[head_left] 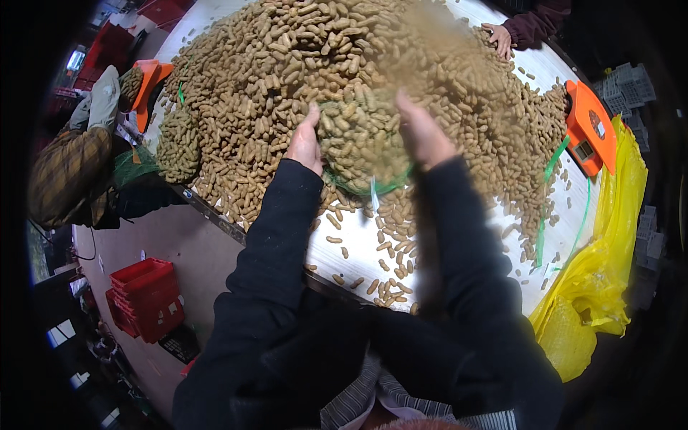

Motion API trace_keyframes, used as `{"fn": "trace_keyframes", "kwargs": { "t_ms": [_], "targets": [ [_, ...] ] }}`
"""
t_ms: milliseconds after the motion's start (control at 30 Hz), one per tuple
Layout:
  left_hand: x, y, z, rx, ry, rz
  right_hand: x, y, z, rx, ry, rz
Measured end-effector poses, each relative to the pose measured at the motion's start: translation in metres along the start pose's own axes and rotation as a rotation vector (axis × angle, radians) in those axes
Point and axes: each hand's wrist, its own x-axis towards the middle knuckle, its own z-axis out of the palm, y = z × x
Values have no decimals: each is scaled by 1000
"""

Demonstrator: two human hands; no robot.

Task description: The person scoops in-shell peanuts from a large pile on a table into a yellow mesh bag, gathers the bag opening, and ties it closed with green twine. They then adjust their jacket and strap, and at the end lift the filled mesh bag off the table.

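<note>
- One green mesh bag [362, 147], packed with peanuts, sits between the two hands at the near edge of a single large peanut heap [315, 64] too many to count.
- A second filled mesh bag [178, 143] lies at the left side of the heap.
- Two orange scales show: one [591, 129] at the right rim of the table [459, 287], one [149, 82] at the left rim.
- One yellow sack [595, 287] hangs off the right side; one stack of red crates [147, 297] stands on the floor at lower left.
- The left hand [307, 142] presses flat against the bag's left side, fingers together and pointing up and away.
- The right hand [423, 132] cups the bag's right side, blurred, fingers loosely curved on the mesh; both dark sleeves rise from the lower edge.
- Another person's hand [499, 37] rests on the heap at the far side, well apart.
- A seated person in a plaid coat [68, 175] is beside the left rim.
- Loose peanuts dot the bare white strip of table between the bag and the near rim; that strip is the only open surface.
</note>
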Motion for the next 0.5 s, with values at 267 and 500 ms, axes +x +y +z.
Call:
{"fn": "trace_keyframes", "kwargs": {
  "t_ms": [267,500],
  "targets": [
    [2,4,4,111,-133,-108,0,2,3,-35,-136,-61],
    [-6,-1,-9,411,-337,-250,-31,12,-18,3,-271,-45]
  ]
}}
